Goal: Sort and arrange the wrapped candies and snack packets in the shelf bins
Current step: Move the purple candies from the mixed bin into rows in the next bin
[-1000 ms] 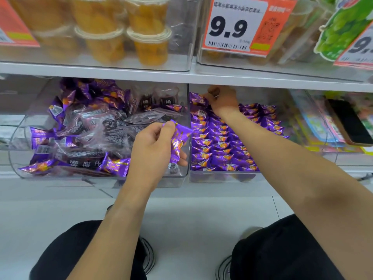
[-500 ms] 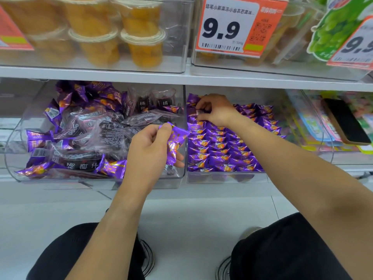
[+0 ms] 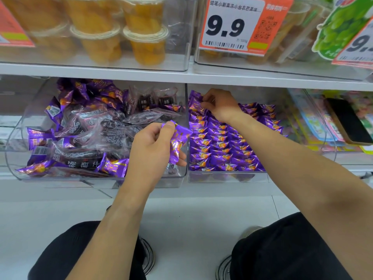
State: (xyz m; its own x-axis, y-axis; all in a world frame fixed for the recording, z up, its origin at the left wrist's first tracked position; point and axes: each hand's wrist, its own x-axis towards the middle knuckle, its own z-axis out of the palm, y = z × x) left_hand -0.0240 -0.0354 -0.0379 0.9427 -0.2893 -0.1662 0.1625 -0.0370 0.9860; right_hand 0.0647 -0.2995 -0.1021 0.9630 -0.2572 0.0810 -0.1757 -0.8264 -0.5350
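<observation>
Two clear bins stand side by side on the lower shelf. The left bin (image 3: 182, 174) holds a loose jumble of purple candies and clear packets with dark contents (image 3: 113, 130). The right bin (image 3: 226, 177) holds purple candies (image 3: 222, 150) laid in neat rows. My left hand (image 3: 153, 152) hovers at the left bin's right front corner, gripping several purple candies (image 3: 177, 140). My right hand (image 3: 220, 106) reaches to the back left of the right bin, fingers pinched on a purple candy (image 3: 196, 98) there.
The upper shelf carries clear bins of orange fruit cups (image 3: 145, 41) and a 9.9 price tag (image 3: 240, 25). A dark phone (image 3: 347, 120) lies on colourful packets in a bin further right. My knees and shoes show over the white floor (image 3: 191, 219) below.
My right hand drew slightly forward from the bin's back edge and pinched a candy at the back left. My left hand stayed put with its candies.
</observation>
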